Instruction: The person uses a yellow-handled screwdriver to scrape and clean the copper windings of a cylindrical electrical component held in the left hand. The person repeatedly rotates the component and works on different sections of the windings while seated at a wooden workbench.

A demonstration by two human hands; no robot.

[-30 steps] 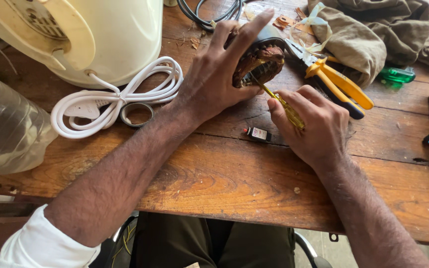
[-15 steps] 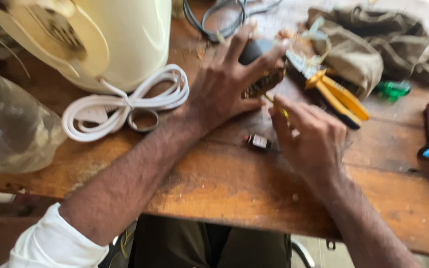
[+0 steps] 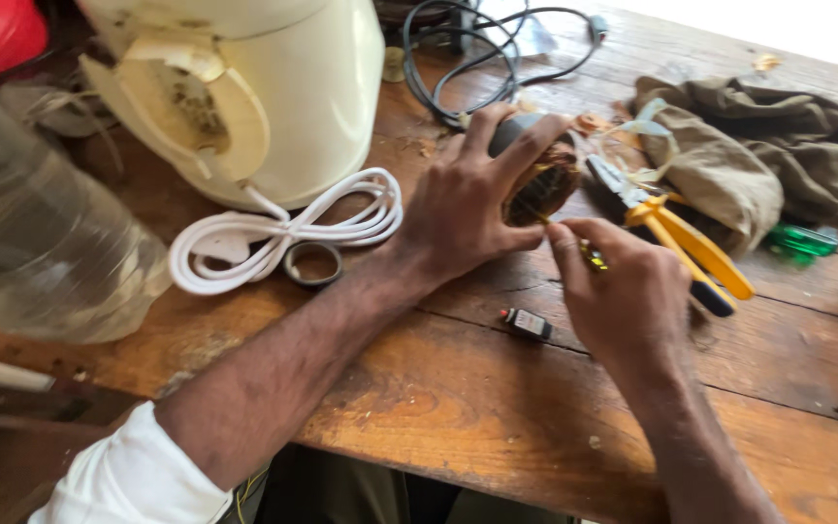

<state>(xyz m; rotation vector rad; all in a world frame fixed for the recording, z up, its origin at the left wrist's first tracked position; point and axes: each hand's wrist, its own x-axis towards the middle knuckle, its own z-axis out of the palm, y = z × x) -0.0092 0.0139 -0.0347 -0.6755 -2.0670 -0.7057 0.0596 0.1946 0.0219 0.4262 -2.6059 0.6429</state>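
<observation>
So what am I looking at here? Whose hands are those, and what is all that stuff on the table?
There is no machine, just a person working. The camera sits on their head and looks down, so you see their own two arms. The left hand grips a small round motor part with brown wire coils inside. The right hand pokes at it with a thin yellow-handled tool. On the wooden table lie a cream-coloured appliance with its coiled white cord, yellow-handled pliers, a crumpled cloth, a black cable and a clear plastic bottle.
</observation>
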